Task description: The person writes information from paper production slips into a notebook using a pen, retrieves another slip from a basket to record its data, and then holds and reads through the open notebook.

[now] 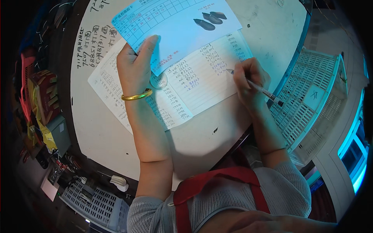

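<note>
My left hand [136, 64], with a gold bangle [137, 95] at its wrist, grips the lower left edge of a light blue printed card [182, 39]. The card bears a grid and a picture of dark shoes, and it covers part of an open notebook [210, 93]. Columns of handwritten figures run over the notebook's lined pages. In my right hand [250, 83] is a slim pen [261, 90], pinched between thumb and fingers. Its tip is at the written column on the right page; whether it touches the paper I cannot tell.
A white table [210, 143] with handwriting on its left side lies under the notebook. At the right stands a white slatted plastic crate [311, 93]; a grey crate [93, 202] is at the lower left. Boxes [46, 95] and a grey bin [59, 134] crowd the left side.
</note>
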